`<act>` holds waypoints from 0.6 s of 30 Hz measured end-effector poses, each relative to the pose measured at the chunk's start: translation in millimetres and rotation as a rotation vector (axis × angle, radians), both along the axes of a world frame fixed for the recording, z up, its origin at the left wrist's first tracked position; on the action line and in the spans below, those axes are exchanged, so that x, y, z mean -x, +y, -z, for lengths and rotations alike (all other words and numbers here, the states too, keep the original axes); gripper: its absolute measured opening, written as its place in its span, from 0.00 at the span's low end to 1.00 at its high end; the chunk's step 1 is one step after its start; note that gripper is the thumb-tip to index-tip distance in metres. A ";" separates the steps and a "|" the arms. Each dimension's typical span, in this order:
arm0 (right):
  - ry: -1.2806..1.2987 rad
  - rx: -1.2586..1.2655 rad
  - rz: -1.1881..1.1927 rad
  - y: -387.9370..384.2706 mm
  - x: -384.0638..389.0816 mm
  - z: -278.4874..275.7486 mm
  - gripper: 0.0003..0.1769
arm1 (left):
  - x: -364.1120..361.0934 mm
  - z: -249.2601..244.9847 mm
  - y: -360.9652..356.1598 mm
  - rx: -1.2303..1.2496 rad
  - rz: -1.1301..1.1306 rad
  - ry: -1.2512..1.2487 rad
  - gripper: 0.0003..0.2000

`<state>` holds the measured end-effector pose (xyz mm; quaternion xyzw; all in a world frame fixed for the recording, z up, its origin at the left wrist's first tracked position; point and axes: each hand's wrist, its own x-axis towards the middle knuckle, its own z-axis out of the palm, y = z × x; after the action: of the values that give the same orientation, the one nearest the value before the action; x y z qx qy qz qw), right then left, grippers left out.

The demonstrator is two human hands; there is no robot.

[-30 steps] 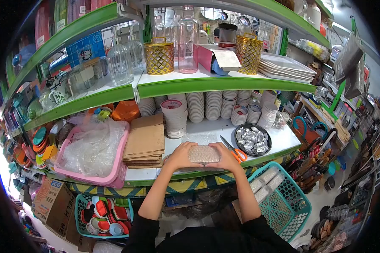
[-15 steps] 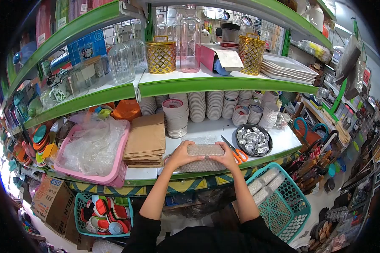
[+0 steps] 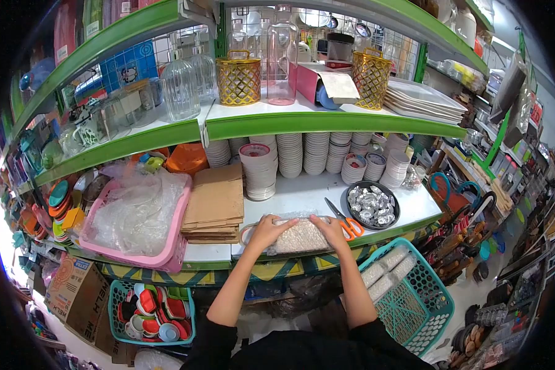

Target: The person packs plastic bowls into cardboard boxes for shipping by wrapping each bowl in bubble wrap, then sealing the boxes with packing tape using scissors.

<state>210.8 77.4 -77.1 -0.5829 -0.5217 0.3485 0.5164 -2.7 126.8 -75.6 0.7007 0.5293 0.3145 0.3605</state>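
A long bundle in bubble wrap point(image 3: 299, 238) lies at the front edge of the white shelf, its contents veiled by the plastic. My left hand point(image 3: 269, 232) wraps around its left end, thumb along the top. At the other end my right hand point(image 3: 330, 230) grips it the same way. Part of a pale ring-like object point(image 3: 246, 234) shows beside my left hand; I cannot make out what it is. Just right of my right hand are scissors with orange handles point(image 3: 350, 229), lying with the blades pointing away from me.
Behind stand stacks of white bowls point(image 3: 258, 176). A black dish of foil-wrapped pieces point(image 3: 371, 206) is at the right, flattened cardboard point(image 3: 213, 203) and a pink basket point(image 3: 176, 237) at the left. Below right, a teal basket point(image 3: 441, 296) holds wrapped rolls. A green-edged shelf point(image 3: 327, 124) overhangs.
The bundle has turned over towards me, and the bubble wrap behind it is now wound around. My hands have shifted slightly, with the thumbs now on top.
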 end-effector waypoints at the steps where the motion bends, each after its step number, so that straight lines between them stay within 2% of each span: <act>1: 0.021 -0.015 -0.016 3.0 -0.3 0.4 0.35 | 0.2 -1.0 1.5 -0.001 -0.002 0.000 0.47; 3: -0.008 0.013 0.011 6.2 2.4 -4.7 0.38 | 0.5 -14.7 0.1 0.122 0.003 0.063 0.49; 6: -0.116 0.116 0.058 12.8 0.0 -6.8 0.45 | -1.3 -19.6 -0.4 0.065 -0.084 0.169 0.49; 7: -0.195 0.191 0.078 15.3 -1.5 -6.2 0.48 | -1.3 -21.4 -1.2 0.065 -0.085 0.168 0.49; 9: -0.261 0.240 0.067 10.3 -0.2 -23.0 0.51 | -0.3 -43.3 -13.1 0.097 -0.086 0.341 0.49; 11: -0.326 0.290 0.054 12.2 -0.9 -23.1 0.54 | -0.5 -37.4 -8.2 0.087 -0.082 0.371 0.50; 13: -0.556 0.044 0.100 24.3 -6.2 -8.9 0.44 | 0.5 -36.1 -5.6 0.075 -0.080 0.400 0.50; 14: -0.556 0.044 0.100 21.5 -1.1 -14.0 0.44 | 1.1 -37.4 -4.0 0.103 -0.068 0.406 0.50; 16: -0.678 -0.395 0.148 15.4 9.9 -23.9 0.28 | 0.3 -37.1 -2.6 0.129 -0.055 0.412 0.49; 17: -0.678 -0.399 0.149 14.1 9.2 -27.3 0.28 | -0.1 -35.6 -1.8 0.110 -0.077 0.395 0.49; 18: -0.573 -0.236 0.012 12.6 7.7 -29.7 0.27 | 0.1 -33.3 -0.9 0.095 -0.099 0.377 0.48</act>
<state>203.1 90.0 -47.5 -0.5966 -0.6794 0.1039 0.4144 -2.8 125.9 -42.3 0.7026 0.6354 0.1700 0.2716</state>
